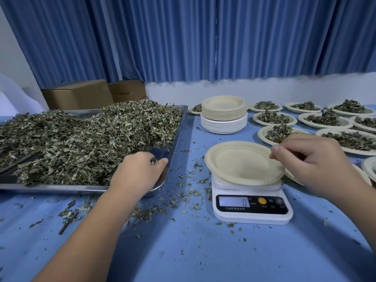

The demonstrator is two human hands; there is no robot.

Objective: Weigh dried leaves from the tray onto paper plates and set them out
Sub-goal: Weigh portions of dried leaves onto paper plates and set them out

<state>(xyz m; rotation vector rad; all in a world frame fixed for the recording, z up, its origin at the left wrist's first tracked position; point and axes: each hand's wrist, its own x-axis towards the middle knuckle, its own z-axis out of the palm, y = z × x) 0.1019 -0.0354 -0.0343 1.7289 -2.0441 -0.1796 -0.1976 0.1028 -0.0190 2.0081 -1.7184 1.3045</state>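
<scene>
Left grip (pixel 140 169) clamped on leaves (pixel 91 139) in tray (pixel 61 187). Right grip (pixel 311 161) pinching rim of empty plate (pixel 240 161) on scale (pixel 252 214), reading 0. Behind it, filled plates (pixel 274 118) on desk (pixel 203 251).

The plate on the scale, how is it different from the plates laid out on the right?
The plate on the scale is empty, while the plates laid out on the right each hold a heap of dried leaves. The plate on the scale sits raised on the scale, whereas the plates laid out on the right lie directly on the table. Both are pale, round paper plates with crimped rims.
</scene>
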